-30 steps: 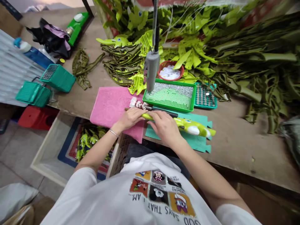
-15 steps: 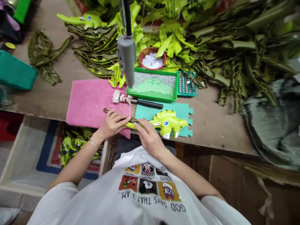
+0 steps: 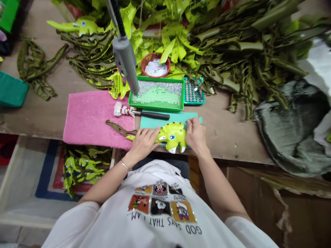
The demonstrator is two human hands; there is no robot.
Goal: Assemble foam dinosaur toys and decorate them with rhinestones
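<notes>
A lime-green plastic dinosaur toy [image 3: 173,132] with a blue eye and white tips lies over the teal foam mat [image 3: 155,121]. My left hand [image 3: 144,143] is closed over its long narrow part. At its right end, the bent fingers of my right hand [image 3: 196,136] grip the toy's tip. An olive-green plastic strip with cut-outs [image 3: 119,128] runs out from under my left hand across the pink cloth [image 3: 90,117]. Above the toy rests a black-handled tool [image 3: 155,115] with a wrapped white-and-red end.
A grey hanging power screwdriver [image 3: 125,62] points down beside the green tray of small metal pieces [image 3: 156,106]. Behind are a red basket of white pieces [image 3: 156,67], a teal tray [image 3: 193,91] and heaped olive parts [image 3: 227,62]. An open drawer [image 3: 15,179] holds green toys.
My right hand has moved right, from the toy's narrow part to its far end. My left hand has slid right along the toy, uncovering more of the olive strip. The view has shifted.
</notes>
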